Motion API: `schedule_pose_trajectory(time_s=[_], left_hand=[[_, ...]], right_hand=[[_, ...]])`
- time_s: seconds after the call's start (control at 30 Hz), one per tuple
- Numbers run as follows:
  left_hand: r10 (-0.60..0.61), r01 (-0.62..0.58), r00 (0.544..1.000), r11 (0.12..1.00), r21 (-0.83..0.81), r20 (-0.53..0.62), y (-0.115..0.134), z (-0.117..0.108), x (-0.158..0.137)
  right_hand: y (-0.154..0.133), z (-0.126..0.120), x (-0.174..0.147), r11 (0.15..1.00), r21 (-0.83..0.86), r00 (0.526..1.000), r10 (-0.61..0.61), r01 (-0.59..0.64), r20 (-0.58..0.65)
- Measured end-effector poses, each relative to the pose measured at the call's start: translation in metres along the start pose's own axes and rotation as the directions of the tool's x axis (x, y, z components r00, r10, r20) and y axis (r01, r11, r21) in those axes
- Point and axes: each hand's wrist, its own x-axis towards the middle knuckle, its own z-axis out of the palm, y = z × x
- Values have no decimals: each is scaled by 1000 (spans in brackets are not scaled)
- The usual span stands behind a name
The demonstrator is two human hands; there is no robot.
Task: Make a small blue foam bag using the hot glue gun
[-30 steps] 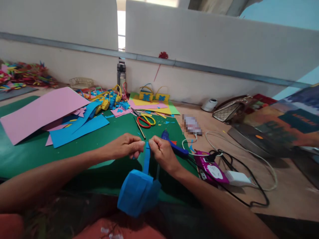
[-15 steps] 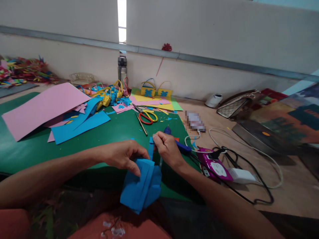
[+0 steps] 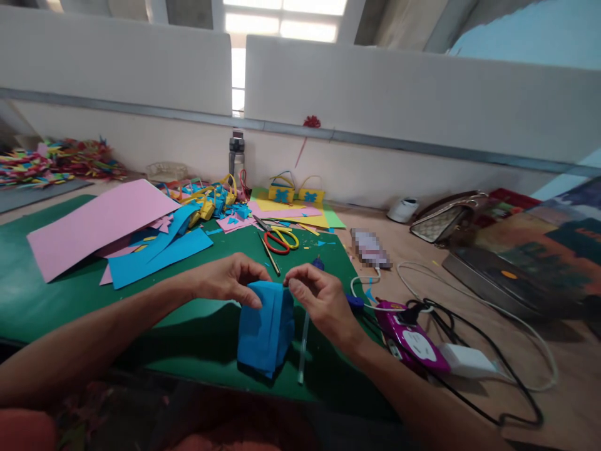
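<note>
A small folded blue paper bag [image 3: 263, 329] stands tilted near the front edge of the green table mat. My left hand [image 3: 230, 279] grips its top left edge, thumb on the near face and fingers behind. At the top right edge my right hand [image 3: 322, 300] has thumb and forefinger pinched together against the bag; the exact bit of paper between them is hidden. A blue glue gun [image 3: 355, 303] lies behind my right hand, which covers most of it. Just right of the bag is a clear glue stick [image 3: 303, 351].
Scissors [image 3: 277, 240] and a pen [image 3: 269, 255] lie beyond my hands. Pink [image 3: 103, 225] and blue sheets [image 3: 159, 257] are at left, small yellow and blue paper bags [image 3: 282, 193] at the back. A purple power strip [image 3: 404, 329], cables and a phone [image 3: 370, 247] are at right.
The bag has moved up onto the mat's front edge and stands more upright. My right hand has come down to its top edge; the raised blue strip no longer shows. The view has tipped upward.
</note>
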Motion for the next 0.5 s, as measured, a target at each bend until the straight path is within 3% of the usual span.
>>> schedule_pose_trajectory(time_s=[0.1, 0.17, 0.33, 0.5], left_hand=[[10, -10, 1000, 1000, 0, -22, 1, -1, 0], [14, -14, 999, 1000, -8, -42, 3, -2, 0], [14, -15, 996, 1000, -7, -90, 3, -5, 1], [53, -44, 994, 995, 93, -96, -1, -8, 3]], right_hand=[[-3, 0, -3, 990, -76, 992, -121, 118, -42], [-3, 0, -4, 986, -95, 989, -141, 137, -37], [-3, 2, -3, 997, -78, 1000, -26, 25, -6], [-6, 3, -3, 998, -30, 998, 50, -49, 26]])
